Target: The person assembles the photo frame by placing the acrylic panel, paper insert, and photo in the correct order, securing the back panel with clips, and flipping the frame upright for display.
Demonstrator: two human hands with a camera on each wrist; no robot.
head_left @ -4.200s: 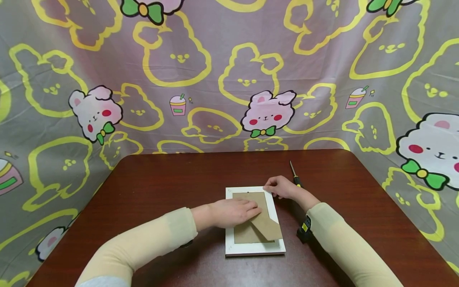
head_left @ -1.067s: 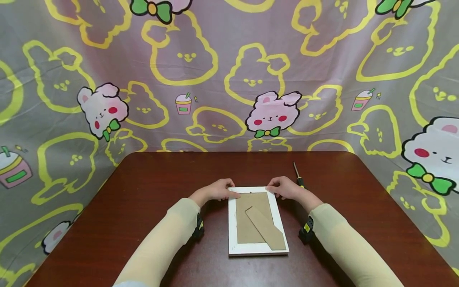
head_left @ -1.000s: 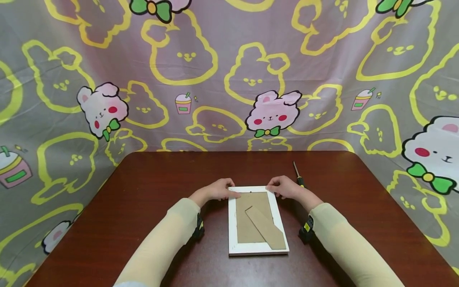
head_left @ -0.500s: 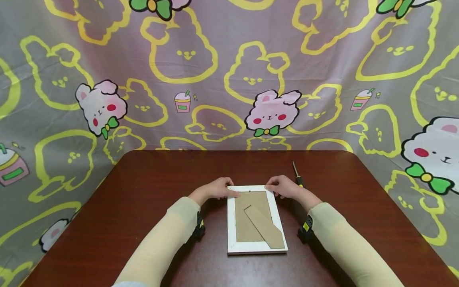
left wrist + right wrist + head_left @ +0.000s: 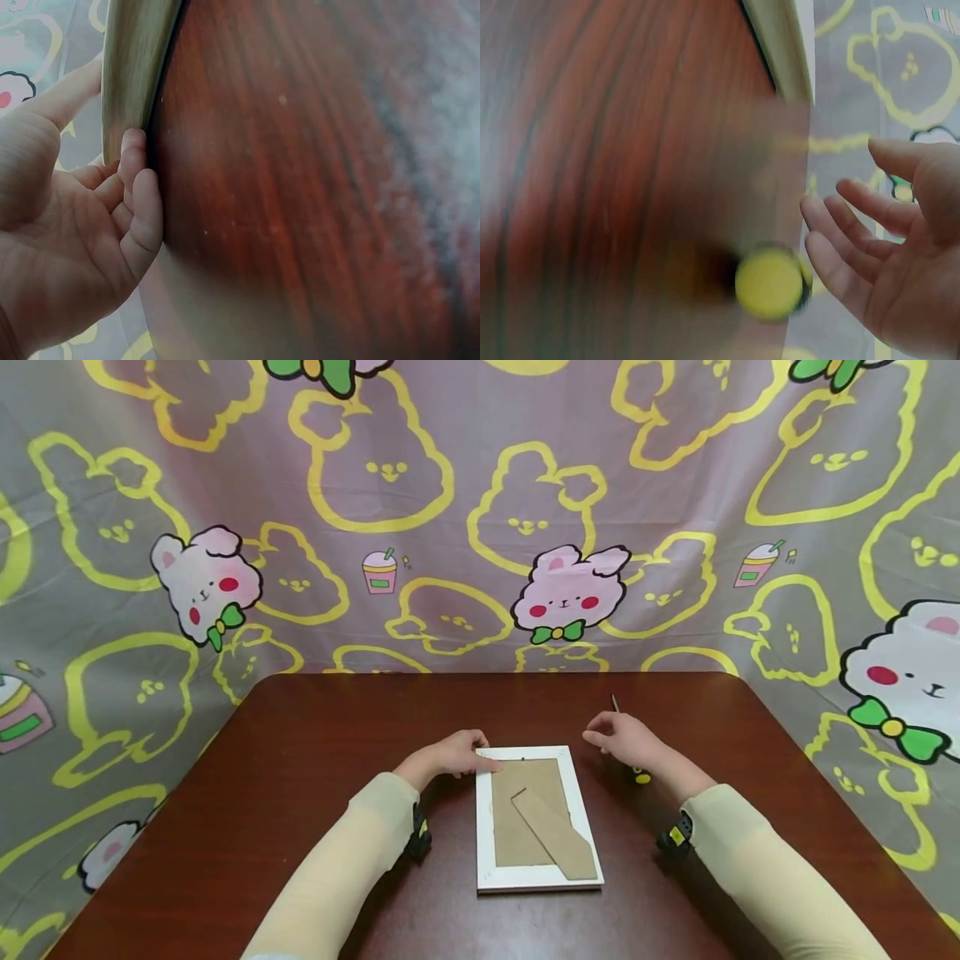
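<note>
A white photo frame lies face down on the table, showing its brown backing board and a slanted cardboard stand leg. At its far left corner my left hand grips the edge, thumb on top; the left wrist view has those fingers against the frame's side. My right hand is in the air right of the frame, fingers loosely bent around nothing. Beneath it lies a screwdriver, partly hidden by the hand; its yellow handle end appears blurred in the right wrist view.
The dark reddish-brown table extends to both sides of the frame and behind it. A grey curtain with cartoon rabbits hangs around the back and sides.
The left hand first lay on the backing, then moved to the frame's far left corner, uncovering the stand leg. Just now the right hand let go of the far right corner and moved right, over the screwdriver.
</note>
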